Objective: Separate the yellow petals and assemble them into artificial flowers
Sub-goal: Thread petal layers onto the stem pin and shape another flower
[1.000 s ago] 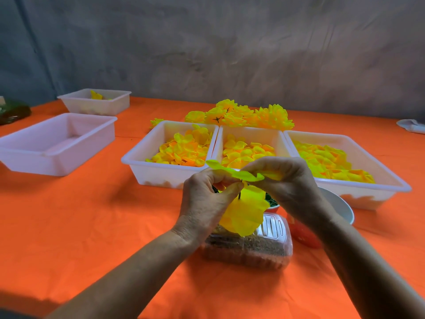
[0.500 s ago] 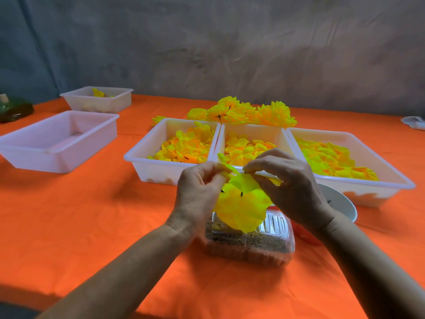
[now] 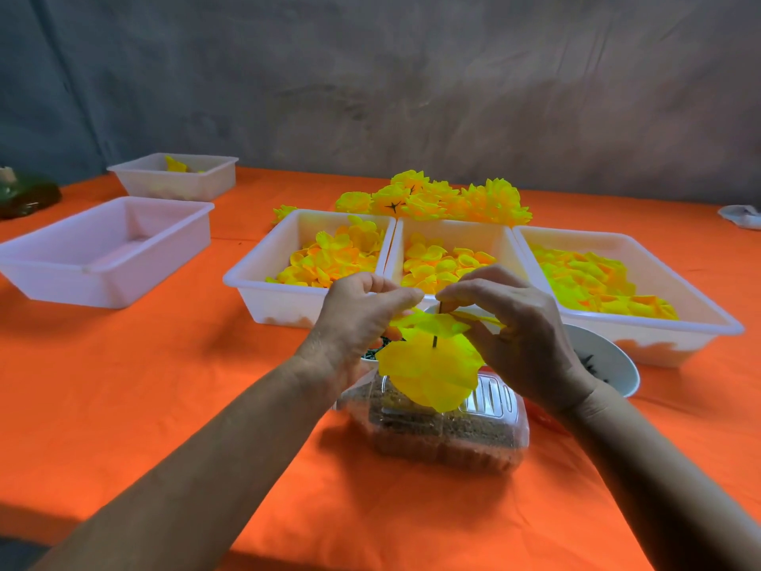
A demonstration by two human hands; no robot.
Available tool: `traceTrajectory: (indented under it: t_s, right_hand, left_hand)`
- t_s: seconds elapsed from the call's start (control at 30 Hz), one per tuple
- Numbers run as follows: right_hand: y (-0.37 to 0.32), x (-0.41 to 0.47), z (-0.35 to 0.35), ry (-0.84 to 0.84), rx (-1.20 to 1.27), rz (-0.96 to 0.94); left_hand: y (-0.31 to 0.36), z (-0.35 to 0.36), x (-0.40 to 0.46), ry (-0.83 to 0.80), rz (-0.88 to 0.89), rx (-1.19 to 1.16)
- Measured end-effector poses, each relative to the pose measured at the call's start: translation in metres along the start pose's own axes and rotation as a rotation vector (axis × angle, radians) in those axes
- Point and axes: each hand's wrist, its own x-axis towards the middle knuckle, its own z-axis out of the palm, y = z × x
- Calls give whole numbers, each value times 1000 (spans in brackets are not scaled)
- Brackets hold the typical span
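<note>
Above the clear plastic box [image 3: 444, 430] on the desk [image 3: 164, 405], the left hand [image 3: 354, 319] and right hand [image 3: 510, 331] each pinch a small yellow petal [image 3: 436, 323] threaded on a thin dark stem [image 3: 435, 342]. Slide it squarely down onto the larger petal [image 3: 428, 377] without tearing the centre hole.

There is only one view, from the person's head. It looks forward and down over the orange table [image 3: 123, 405], close to both hands: the left hand [image 3: 354, 323] and the right hand [image 3: 510, 331] sit mid-frame. Beyond the fingers [image 3: 465, 288] stand the trays [image 3: 255, 278], then the grey wall [image 3: 412, 76].
</note>
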Motion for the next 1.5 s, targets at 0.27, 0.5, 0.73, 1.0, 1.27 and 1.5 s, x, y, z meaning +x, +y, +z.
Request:
traceTrajectory:
  t_s: [0.27, 0.5, 0.73, 1.0, 1.27, 1.5]
  right_hand:
    - [0, -5, 0, 8, -46, -11]
    - [9, -11, -3, -42, -50, -28]
    - [9, -14, -4, -60, -58, -37]
    - [9, -16, -6, -106, -46, -47]
    - [9, -18, -8, -159, -27, -42]
    - [9, -21, -7, -203, -12, -25]
  left_hand:
    - [-3, -2, -2, -72, 43, -108]
    - [-7, -6, -1, -90, 87, -100]
    - [-8, -7, -1, -107, 63, -84]
    - [-8, -7, 1, -104, 60, -41]
    - [-5, -6, 1, -107, 70, 5]
    - [-7, -5, 1, -119, 79, 34]
